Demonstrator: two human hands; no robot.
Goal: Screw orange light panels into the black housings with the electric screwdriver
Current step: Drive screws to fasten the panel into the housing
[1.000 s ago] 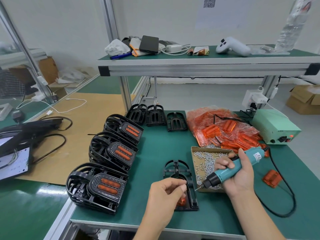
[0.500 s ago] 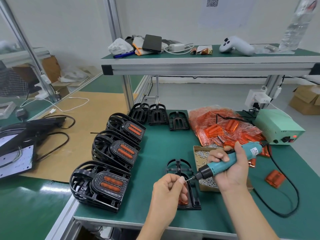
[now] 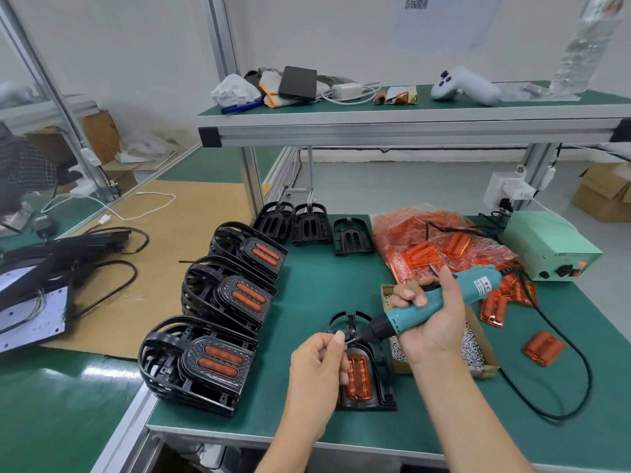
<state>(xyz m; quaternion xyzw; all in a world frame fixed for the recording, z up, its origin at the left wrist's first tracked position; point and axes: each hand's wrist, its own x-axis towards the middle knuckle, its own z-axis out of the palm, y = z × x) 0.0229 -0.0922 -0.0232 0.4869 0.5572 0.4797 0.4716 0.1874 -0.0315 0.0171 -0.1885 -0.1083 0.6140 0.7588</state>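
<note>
Fingers [image 3: 336, 337] pinch at screwdriver [image 3: 426, 307] tip | housing [image 3: 382, 377] near table edge [image 3: 341, 438]

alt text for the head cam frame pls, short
A right hand grips a teal electric screwdriver, tip meeting the left hand fingers above a black housing holding an orange light panel. Finished housing stacks sit left.
</note>
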